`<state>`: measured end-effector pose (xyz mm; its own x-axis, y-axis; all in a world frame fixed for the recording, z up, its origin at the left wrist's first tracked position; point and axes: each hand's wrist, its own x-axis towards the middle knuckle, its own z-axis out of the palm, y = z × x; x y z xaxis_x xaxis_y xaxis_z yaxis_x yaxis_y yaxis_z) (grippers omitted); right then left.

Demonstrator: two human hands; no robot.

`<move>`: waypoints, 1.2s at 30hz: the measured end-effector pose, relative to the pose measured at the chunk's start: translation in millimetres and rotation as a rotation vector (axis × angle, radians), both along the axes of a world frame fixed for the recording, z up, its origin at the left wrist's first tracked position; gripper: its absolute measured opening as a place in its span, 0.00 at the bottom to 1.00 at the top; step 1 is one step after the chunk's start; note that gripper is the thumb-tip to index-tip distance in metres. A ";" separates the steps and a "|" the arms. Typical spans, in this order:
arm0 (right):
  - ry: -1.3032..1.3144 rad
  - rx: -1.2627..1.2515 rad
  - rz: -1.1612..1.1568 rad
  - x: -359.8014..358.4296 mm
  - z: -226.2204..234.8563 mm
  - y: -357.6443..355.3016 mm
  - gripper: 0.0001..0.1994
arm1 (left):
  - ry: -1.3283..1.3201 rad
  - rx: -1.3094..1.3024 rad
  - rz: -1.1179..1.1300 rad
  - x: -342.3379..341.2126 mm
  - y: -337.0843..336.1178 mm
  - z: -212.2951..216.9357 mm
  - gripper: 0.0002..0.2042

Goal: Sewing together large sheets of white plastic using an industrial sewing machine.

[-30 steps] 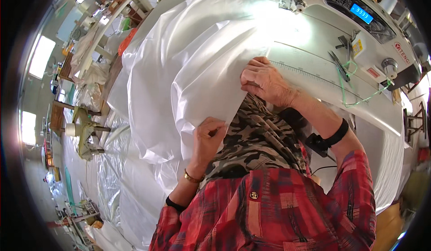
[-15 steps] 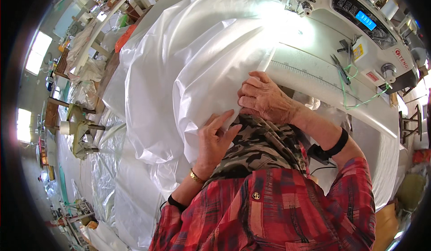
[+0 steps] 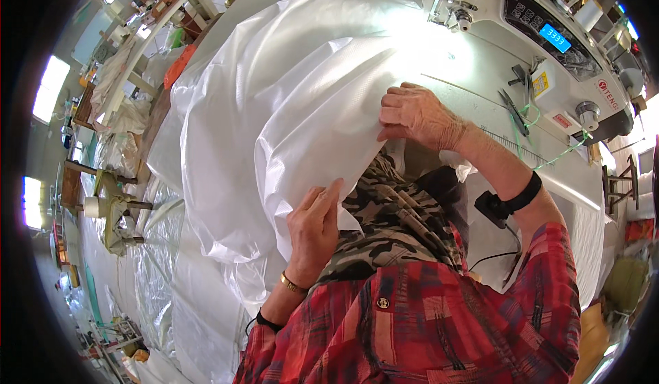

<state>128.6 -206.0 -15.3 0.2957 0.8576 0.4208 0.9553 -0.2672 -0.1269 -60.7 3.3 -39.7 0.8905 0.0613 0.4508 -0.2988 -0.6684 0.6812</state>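
Right hand [image 3: 419, 116] pinching glossy crinkled white woven sheet [image 3: 288, 109]; left hand [image 3: 314, 229] flat, fingers extended.

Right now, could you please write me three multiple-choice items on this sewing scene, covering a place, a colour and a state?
1. Where do the scissors lie?
A. on the floor
B. on the table by the machine
C. in the left hand

2. What colour is the sheet?
A. white
B. blue
C. black

3. What is the right hand doing?
A. hanging free
B. holding scissors
C. gripping the sheet's edge

Answers: B, they rest beside the machine; A, it is all white; C, its fingers pinch the edge.
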 end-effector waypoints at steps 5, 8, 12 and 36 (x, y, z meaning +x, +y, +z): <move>0.108 -0.092 -0.092 19.4 9.5 -11.3 0.17 | 0.130 0.013 -0.104 4.7 7.0 0.6 0.11; 0.110 -0.051 -0.176 39.3 9.6 -20.6 0.18 | 0.254 -0.046 -0.180 9.9 3.7 6.5 0.12; -0.053 0.059 -0.302 55.9 3.6 -32.9 0.23 | 0.284 -0.002 -0.316 15.5 -16.1 1.1 0.10; 0.049 0.044 -0.752 34.6 -0.2 -45.6 0.23 | -0.051 0.491 -0.497 138.5 -58.0 25.7 0.03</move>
<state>163.2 -251.6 -15.5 0.8142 0.3997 0.4210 0.5101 -0.8389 -0.1901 77.8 -54.8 -14.0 0.7372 -0.5691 0.3642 -0.6724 -0.6709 0.3127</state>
